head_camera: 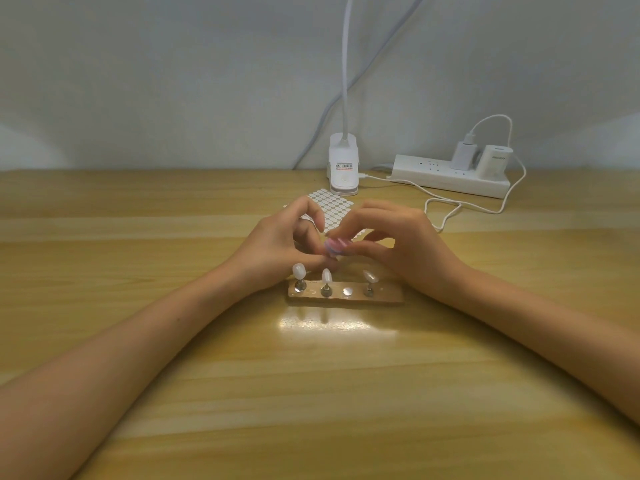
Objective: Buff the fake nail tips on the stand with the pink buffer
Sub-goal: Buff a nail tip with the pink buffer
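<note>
Presently: right hand (391,247) fingers (349,220) pinch pink buffer (336,244); left hand (277,247) fingers curled beneath it, grasp unclear. Just nearside of fingers, on counter (346,393): stand (346,296) bearing three nail tips (327,275), one seat bare. Best practice, judged: brace tip, stroke lightly, even pressure.

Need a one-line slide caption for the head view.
Right hand holds the pink buffer beside the left hand, just behind the stand with three nail tips.
</note>
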